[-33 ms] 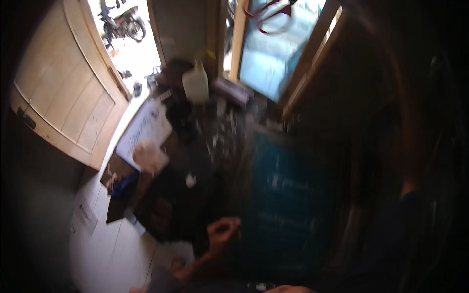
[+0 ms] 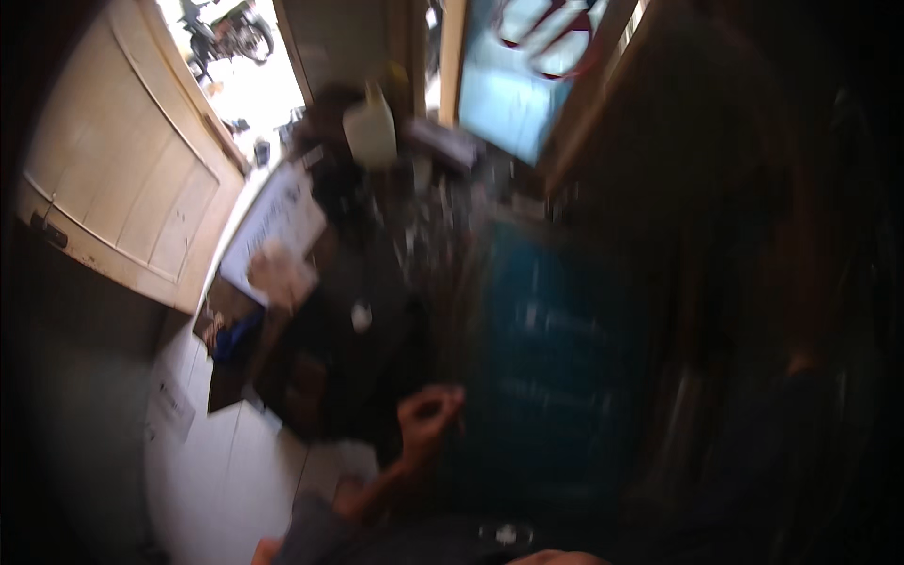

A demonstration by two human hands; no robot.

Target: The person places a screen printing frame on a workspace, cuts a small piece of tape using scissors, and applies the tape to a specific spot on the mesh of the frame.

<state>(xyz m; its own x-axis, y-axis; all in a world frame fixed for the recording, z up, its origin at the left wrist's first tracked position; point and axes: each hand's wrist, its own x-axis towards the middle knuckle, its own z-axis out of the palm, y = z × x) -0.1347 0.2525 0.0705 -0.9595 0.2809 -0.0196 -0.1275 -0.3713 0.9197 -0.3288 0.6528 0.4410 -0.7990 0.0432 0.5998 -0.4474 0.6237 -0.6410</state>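
Note:
My left hand (image 2: 430,419) comes up from the lower edge, its thumb and fingertips curled together into a ring. Whatever they hold, if anything, is too small and blurred to make out. Just right of those fingertips is a teal surface (image 2: 551,363) with pale, smeared lettering. My right arm (image 2: 799,363) rises in a dark sleeve at the right side. Its hand is lost in shadow and blur. Left of my left hand sits a dark mass like a black garment (image 2: 361,358) with a small white emblem.
A pale wooden door (image 2: 122,151) stands at left, with a motorcycle (image 2: 231,36) outside. Near the window, a whitish jug (image 2: 370,134) stands among blurred clutter. A white printed box (image 2: 273,221) and blue cloth (image 2: 235,334) lie at left. Red loops (image 2: 556,42) hang at the top.
The whole view has shifted slightly, so most things sit higher in the picture. The red loops have moved lower and to the right. My left hand keeps its curled shape.

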